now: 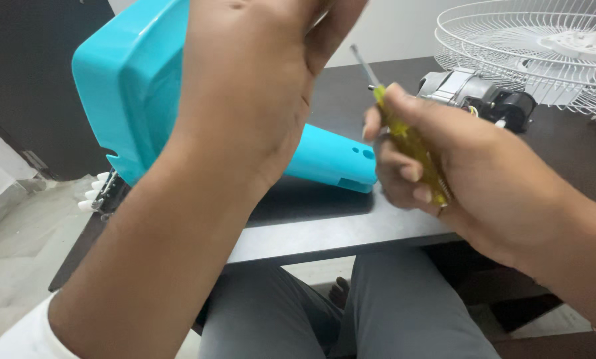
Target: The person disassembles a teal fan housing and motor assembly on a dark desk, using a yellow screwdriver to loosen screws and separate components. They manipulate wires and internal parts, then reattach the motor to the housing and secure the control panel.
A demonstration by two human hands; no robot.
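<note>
**A:** Over the near edge of the dark, flat-topped wooden table (324, 229), what are the two hands doing?

**B:** The left hand (258, 86) is raised above that table and wrapped around the turquoise moulded plastic fan base housing (128, 80), tilting its broad end up. The fingers curl behind the plastic, so the grip itself is mostly hidden, but the hand is plainly grasping it. The housing's narrow neck (334, 159) points down towards the tabletop, near its front edge.

**A:** And the right?

**B:** The right hand (457, 179) is clenched around a screwdriver with a clear yellow plastic handle and thin steel shaft (404, 136). The tip points up and away, beside the left hand and above the table; it touches nothing that I can see.

**A:** How far along does the work look?

**B:** My judgement: well into taking a fan apart. On the far side of the table lie a bare silver-and-black electric motor (474, 93) and a white wire fan guard (524, 46), both apart from the housing. Small white push buttons (95, 193) show just below the housing's broad end, at the table's left edge. Whether any screws remain in the turquoise piece I cannot tell, since its inner face is turned away.
</note>
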